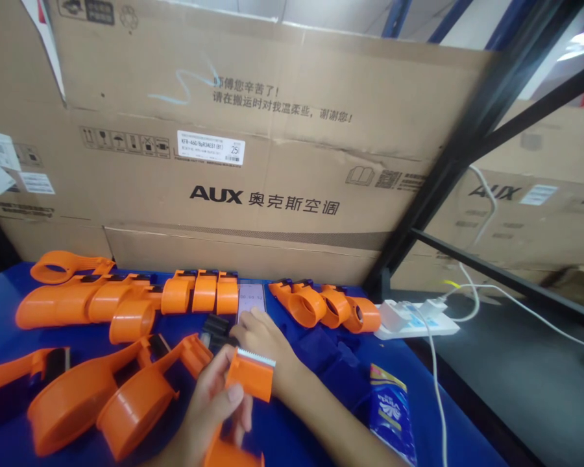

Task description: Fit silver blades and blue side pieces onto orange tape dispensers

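Observation:
My left hand (219,405) is closed around an orange tape dispenser (250,379). Its serrated pale blade faces up, and its round lower part reaches the bottom edge of the picture. Crossing behind it, my right hand (263,337) reaches down to a few small black plastic pieces (217,326) on the blue table. The right fingers are curled beside those pieces; their tips are hidden, so what they pinch cannot be made out. Larger orange tape dispensers (139,408) with black blade covers lie left of my left hand.
Along the back stand several orange dispensers (205,293), with a phone (252,298) beside them. More dispensers (307,306) lie right of it. A white power strip (418,321) with cables and a blue tissue pack (392,415) are at right. Behind rises a cardboard box (272,155).

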Action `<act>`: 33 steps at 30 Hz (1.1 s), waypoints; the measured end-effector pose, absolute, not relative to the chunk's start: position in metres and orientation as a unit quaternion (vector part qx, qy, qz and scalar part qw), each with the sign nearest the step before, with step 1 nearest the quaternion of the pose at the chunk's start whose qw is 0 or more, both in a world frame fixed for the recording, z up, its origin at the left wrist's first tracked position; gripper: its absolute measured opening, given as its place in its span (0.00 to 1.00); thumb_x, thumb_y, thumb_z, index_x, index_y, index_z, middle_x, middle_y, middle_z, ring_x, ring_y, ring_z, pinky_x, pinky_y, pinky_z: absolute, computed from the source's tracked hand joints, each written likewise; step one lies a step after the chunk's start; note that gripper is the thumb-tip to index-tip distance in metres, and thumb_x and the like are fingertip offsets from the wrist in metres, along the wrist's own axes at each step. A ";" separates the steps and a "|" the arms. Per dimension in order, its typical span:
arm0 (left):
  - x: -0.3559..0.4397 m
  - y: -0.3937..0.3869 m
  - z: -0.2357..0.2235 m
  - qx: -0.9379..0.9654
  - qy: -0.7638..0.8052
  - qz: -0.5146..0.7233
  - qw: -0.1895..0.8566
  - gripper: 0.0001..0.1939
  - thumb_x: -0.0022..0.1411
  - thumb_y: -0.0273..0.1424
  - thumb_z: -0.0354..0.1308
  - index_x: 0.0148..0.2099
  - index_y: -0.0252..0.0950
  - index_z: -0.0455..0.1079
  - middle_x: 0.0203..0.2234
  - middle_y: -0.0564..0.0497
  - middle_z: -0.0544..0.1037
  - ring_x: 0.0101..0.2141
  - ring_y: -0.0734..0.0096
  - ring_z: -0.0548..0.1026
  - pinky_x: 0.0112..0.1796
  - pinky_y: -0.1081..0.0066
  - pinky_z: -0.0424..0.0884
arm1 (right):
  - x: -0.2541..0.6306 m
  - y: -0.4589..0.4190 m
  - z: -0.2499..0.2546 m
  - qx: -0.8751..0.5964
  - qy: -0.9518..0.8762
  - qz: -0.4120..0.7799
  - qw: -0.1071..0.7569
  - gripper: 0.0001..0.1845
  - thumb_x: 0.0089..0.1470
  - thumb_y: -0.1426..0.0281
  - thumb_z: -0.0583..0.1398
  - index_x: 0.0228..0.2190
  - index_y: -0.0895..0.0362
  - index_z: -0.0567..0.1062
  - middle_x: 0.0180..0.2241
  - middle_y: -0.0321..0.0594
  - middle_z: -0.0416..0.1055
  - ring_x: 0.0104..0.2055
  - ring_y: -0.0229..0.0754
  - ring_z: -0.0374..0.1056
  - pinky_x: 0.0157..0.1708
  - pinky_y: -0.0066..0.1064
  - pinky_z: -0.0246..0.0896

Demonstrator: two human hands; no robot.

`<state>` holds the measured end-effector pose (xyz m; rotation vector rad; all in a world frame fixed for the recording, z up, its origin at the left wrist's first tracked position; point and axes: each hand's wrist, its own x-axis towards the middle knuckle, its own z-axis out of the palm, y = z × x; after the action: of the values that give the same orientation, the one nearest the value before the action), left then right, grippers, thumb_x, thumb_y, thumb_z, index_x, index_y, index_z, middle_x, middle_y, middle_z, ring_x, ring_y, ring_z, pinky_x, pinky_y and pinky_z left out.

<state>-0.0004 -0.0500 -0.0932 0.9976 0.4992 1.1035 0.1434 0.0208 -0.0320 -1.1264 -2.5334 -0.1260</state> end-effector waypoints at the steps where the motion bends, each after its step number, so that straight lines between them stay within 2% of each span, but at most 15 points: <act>1: -0.001 -0.047 -0.093 0.442 0.231 0.495 0.712 0.22 0.61 0.50 0.65 0.46 0.39 0.68 0.19 0.54 0.78 0.15 0.75 0.71 0.18 0.79 0.62 | 0.149 0.019 -0.027 -0.403 -0.894 -0.038 0.189 0.06 0.62 0.69 0.64 0.32 0.55 0.79 0.33 0.41 0.74 0.39 0.47 0.66 0.40 0.37 0.63; 5: 0.003 -0.036 -0.088 0.383 0.286 0.520 0.708 0.27 0.57 0.51 0.69 0.49 0.40 0.66 0.18 0.57 0.76 0.15 0.74 0.71 0.18 0.77 0.63 | 0.181 0.014 -0.001 -0.469 -0.839 0.025 0.274 0.04 0.63 0.69 0.62 0.39 0.56 0.77 0.37 0.43 0.76 0.40 0.46 0.70 0.41 0.37 0.65; 9: 0.012 -0.037 -0.075 0.324 0.361 0.560 0.672 0.22 0.59 0.49 0.68 0.42 0.40 0.64 0.20 0.59 0.74 0.18 0.74 0.70 0.24 0.73 0.71 | 0.205 0.002 0.021 -0.455 -0.808 0.088 0.364 0.08 0.63 0.67 0.62 0.44 0.54 0.77 0.38 0.41 0.77 0.40 0.45 0.72 0.41 0.37 0.67; 12: 0.017 -0.043 -0.068 0.326 0.365 0.579 0.653 0.20 0.62 0.47 0.66 0.43 0.41 0.63 0.22 0.59 0.73 0.20 0.75 0.69 0.28 0.71 0.73 | 0.208 -0.011 0.030 -0.412 -0.836 0.118 0.342 0.07 0.62 0.68 0.62 0.42 0.53 0.78 0.38 0.39 0.78 0.40 0.45 0.72 0.42 0.36 0.67; 16: 0.016 -0.046 -0.068 0.367 0.368 0.565 0.640 0.20 0.64 0.44 0.66 0.49 0.40 0.65 0.24 0.58 0.74 0.22 0.77 0.69 0.27 0.76 0.68 | 0.198 -0.024 0.028 -0.400 -0.858 0.088 0.308 0.07 0.61 0.70 0.61 0.40 0.55 0.78 0.36 0.43 0.76 0.39 0.46 0.70 0.40 0.37 0.66; 22: 0.015 -0.045 -0.071 0.385 0.376 0.549 0.640 0.20 0.63 0.43 0.67 0.50 0.39 0.70 0.23 0.57 0.75 0.24 0.75 0.73 0.29 0.75 0.69 | 0.185 -0.029 0.018 -0.371 -0.874 0.075 0.304 0.09 0.62 0.73 0.58 0.41 0.58 0.78 0.37 0.45 0.77 0.40 0.47 0.70 0.41 0.38 0.66; 25: 0.016 -0.043 -0.072 0.388 0.367 0.535 0.655 0.19 0.61 0.45 0.68 0.44 0.36 0.71 0.22 0.55 0.76 0.22 0.74 0.73 0.26 0.75 0.68 | 0.190 -0.027 0.019 -0.348 -0.879 0.123 0.302 0.11 0.61 0.74 0.59 0.45 0.56 0.77 0.39 0.43 0.77 0.41 0.45 0.71 0.42 0.36 0.67; 28: 0.016 -0.040 -0.075 0.390 0.368 0.518 0.667 0.19 0.61 0.47 0.67 0.40 0.36 0.71 0.21 0.55 0.76 0.20 0.75 0.72 0.24 0.75 0.67 | 0.203 -0.016 0.019 -0.409 -0.844 0.134 0.320 0.16 0.63 0.74 0.56 0.51 0.55 0.74 0.38 0.40 0.77 0.39 0.43 0.72 0.43 0.35 0.67; 30: 0.015 -0.040 -0.076 0.387 0.369 0.513 0.671 0.18 0.63 0.46 0.66 0.38 0.37 0.70 0.22 0.55 0.76 0.20 0.75 0.72 0.24 0.74 0.67 | 0.212 -0.006 0.015 -0.491 -0.807 0.103 0.312 0.16 0.63 0.76 0.54 0.49 0.56 0.75 0.38 0.42 0.78 0.41 0.45 0.73 0.45 0.36 0.67; 33: 0.014 -0.040 -0.076 0.384 0.368 0.507 0.678 0.17 0.64 0.45 0.66 0.39 0.37 0.69 0.23 0.55 0.76 0.21 0.74 0.73 0.24 0.74 0.67 | 0.218 0.006 0.001 -0.580 -0.789 0.052 0.193 0.11 0.63 0.73 0.56 0.43 0.59 0.77 0.41 0.49 0.78 0.45 0.50 0.73 0.45 0.38 0.66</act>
<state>0.0136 -0.0405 -0.0765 0.8636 0.8273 1.1395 0.2181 0.0064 0.0013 -1.6283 -2.2147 0.1470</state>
